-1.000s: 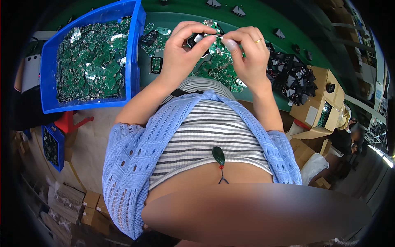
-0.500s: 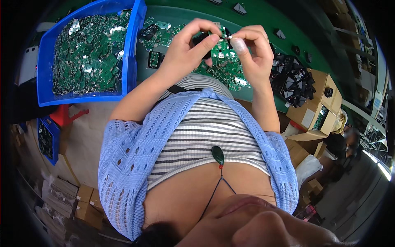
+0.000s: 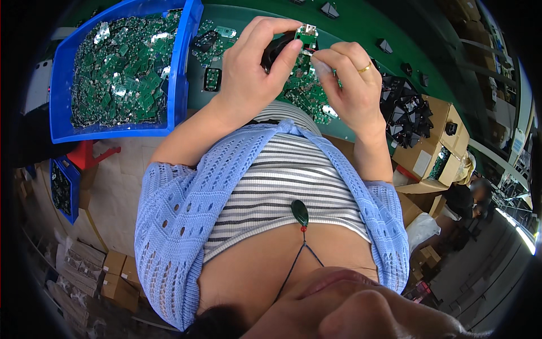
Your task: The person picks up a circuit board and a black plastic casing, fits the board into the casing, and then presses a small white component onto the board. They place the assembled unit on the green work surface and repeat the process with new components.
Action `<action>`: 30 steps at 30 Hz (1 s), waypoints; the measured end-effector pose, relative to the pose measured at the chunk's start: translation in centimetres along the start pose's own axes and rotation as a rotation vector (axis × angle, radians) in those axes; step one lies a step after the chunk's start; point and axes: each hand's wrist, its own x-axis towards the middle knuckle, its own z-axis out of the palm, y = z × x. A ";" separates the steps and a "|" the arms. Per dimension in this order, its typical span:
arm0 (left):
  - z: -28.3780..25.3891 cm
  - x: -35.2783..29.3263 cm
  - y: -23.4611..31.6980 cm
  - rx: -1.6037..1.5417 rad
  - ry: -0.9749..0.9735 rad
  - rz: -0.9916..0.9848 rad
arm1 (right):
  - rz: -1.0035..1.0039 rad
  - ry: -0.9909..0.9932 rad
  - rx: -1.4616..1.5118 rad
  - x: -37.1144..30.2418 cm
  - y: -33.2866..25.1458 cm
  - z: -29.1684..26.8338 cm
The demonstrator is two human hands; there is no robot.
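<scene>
My left hand (image 3: 248,65) is closed, thumb and forefinger pinching a small green circuit board (image 3: 306,37) with a metal socket at its far end. A black plastic casing (image 3: 278,52) shows in the curl of the same hand. My right hand (image 3: 357,85) is closed too, its thumb and forefinger pressed together at the board's near edge, beside a tiny white and red piece that looks like a plug with wires. What those fingertips grip is hidden. Below both hands lies a heap of green circuit boards (image 3: 309,99) on the green table.
At the left stands a blue bin (image 3: 183,73) full of circuit boards. A black case with a board inside (image 3: 212,79) lies beside it. Black plastic housings (image 3: 403,110) are piled at the right, next to an opened cardboard box (image 3: 432,133). Single housings (image 3: 329,10) sit farther back.
My right hand has drawn back slightly toward me and turned, showing a ring. The board has shifted in my left hand, and its metal socket now points away from me.
</scene>
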 end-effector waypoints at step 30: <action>0.5 0.2 -0.6 0.047 0.105 0.157 | -0.136 0.020 -0.051 -0.2 0.5 1.3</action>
